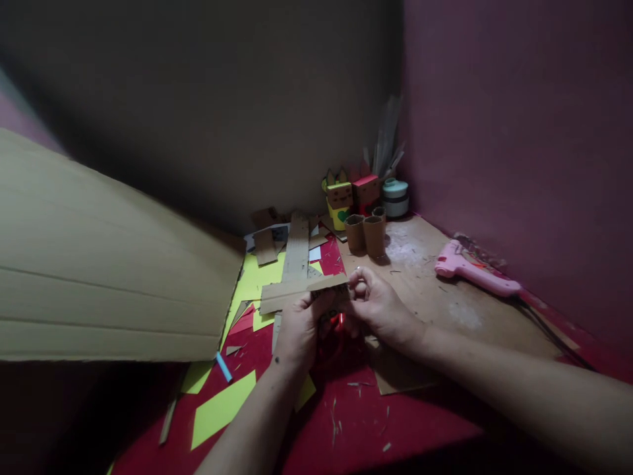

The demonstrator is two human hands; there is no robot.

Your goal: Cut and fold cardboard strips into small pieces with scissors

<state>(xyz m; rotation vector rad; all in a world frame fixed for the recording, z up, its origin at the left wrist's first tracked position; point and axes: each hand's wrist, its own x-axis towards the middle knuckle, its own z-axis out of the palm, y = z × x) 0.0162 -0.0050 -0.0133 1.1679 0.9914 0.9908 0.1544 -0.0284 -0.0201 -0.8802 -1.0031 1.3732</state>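
My left hand (pixel 299 330) is closed on a small folded piece of cardboard (pixel 328 284) with dark printing on its near side. At that piece's right end, the fingers of my right hand (pixel 378 303) pinch its edge. A paler cardboard strip (pixel 279 297) sticks out to the left behind my left hand; whether it joins the held piece I cannot tell. Below my hands a small red glow (pixel 341 320) shows, its source mostly hidden. Under my right wrist lies a flat brown cardboard piece (pixel 400 373).
A large cardboard panel (pixel 113 264) stands at left. Yellow paper (pixel 222 409), a blue stick (pixel 223 367) and scraps litter the red surface (pixel 346 429). Behind are cardboard tubes (pixel 374 237), yellow (pixel 339 204) and red (pixel 366 191) box figures and a lidded pot (pixel 395 198). A pink glue gun (pixel 475 274) lies right.
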